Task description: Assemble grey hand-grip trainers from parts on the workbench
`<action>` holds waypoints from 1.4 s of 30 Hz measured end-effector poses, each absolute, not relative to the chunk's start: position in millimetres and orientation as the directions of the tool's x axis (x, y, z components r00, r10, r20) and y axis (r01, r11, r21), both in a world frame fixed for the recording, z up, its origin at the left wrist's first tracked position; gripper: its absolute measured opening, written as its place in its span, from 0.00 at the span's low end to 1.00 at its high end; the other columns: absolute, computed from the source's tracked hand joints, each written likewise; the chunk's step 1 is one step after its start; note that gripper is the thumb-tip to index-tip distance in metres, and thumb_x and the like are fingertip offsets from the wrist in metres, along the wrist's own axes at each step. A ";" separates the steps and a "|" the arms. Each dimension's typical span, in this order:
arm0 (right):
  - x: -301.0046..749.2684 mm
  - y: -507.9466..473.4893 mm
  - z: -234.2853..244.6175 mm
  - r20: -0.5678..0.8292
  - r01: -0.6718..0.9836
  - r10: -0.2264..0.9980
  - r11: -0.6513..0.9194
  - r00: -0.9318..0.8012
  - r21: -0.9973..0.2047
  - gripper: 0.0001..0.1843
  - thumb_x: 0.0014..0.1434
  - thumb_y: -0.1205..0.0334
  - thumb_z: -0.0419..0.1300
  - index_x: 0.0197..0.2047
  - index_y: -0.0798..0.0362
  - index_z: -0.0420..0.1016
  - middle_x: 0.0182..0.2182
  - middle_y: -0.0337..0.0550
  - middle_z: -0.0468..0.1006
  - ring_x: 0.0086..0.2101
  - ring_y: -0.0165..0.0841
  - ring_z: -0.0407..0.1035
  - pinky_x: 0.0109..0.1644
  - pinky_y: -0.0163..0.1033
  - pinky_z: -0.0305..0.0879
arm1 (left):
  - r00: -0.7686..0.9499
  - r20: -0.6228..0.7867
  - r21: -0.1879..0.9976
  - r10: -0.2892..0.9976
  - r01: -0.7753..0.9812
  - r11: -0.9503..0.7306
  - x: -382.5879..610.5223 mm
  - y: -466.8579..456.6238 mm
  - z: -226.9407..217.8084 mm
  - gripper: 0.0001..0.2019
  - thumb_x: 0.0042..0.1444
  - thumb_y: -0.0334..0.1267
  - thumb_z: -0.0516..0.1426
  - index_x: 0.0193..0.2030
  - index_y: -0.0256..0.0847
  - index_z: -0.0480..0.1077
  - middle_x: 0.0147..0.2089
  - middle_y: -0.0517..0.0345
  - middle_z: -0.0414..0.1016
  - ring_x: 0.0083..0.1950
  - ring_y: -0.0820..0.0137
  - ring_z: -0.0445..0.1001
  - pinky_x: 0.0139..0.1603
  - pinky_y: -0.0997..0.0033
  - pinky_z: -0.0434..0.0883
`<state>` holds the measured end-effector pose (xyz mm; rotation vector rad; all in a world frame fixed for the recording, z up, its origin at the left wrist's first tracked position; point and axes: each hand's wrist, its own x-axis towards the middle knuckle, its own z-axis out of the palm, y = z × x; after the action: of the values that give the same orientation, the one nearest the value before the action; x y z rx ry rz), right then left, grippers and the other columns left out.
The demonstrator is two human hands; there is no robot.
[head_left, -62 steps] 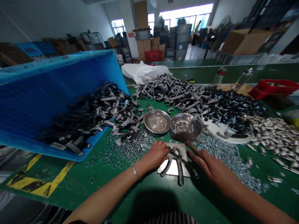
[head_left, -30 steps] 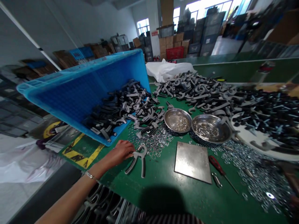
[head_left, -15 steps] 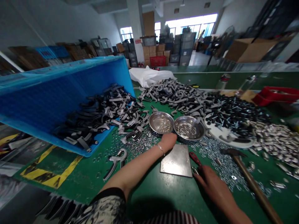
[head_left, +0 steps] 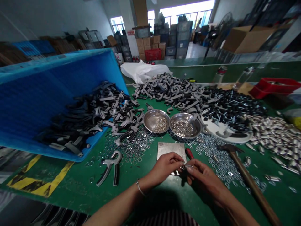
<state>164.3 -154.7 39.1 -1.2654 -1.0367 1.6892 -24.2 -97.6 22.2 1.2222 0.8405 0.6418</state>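
Observation:
My right hand point(head_left: 203, 175) is closed on a small shiny metal part point(head_left: 187, 166), whose exact kind is too small to tell. Fingertips of my left hand point(head_left: 168, 166) pinch together at the left end of that part; whatever they hold is too tiny to make out. Both hands meet above the near edge of a square metal plate point(head_left: 168, 148), partly covering it. Just beyond my right fingers lies a red-handled tool point(head_left: 189, 153), its other end hidden. Two steel bowls stand past the plate: the left bowl point(head_left: 149, 121) holds tiny bright pieces, the right bowl point(head_left: 197, 129) small metal pins.
A hammer point(head_left: 246, 175) lies at right beside scattered washers point(head_left: 221, 160). A grey-and-black plier-like clamp point(head_left: 109, 166) rests at left. The tipped blue crate point(head_left: 58, 78) spills similar parts. A white plate point(head_left: 228, 136) carries black-headed screws, near a heap of metal cylinders point(head_left: 270, 135).
My left hand has drawn back from the bowls to meet my right hand over the plate. My right hand has moved up and left, bringing the small metal part along. The view has shifted slightly.

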 end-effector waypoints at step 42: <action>127.9 -147.4 6.5 -0.242 -0.225 0.970 -0.233 0.010 -0.946 0.17 0.60 0.50 0.66 0.47 0.49 0.71 0.40 0.46 0.82 0.37 0.39 0.78 0.48 0.48 0.72 | 0.529 -0.151 0.887 0.835 -0.299 0.351 -78.4 -109.6 -8.2 0.18 0.53 0.32 0.56 0.52 0.40 0.61 0.35 0.60 0.73 0.33 0.70 0.75 0.37 0.69 0.73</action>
<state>127.9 -147.4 6.5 -1.2265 -0.8896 1.4517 -78.4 -109.6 -8.2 0.9381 0.6764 0.8115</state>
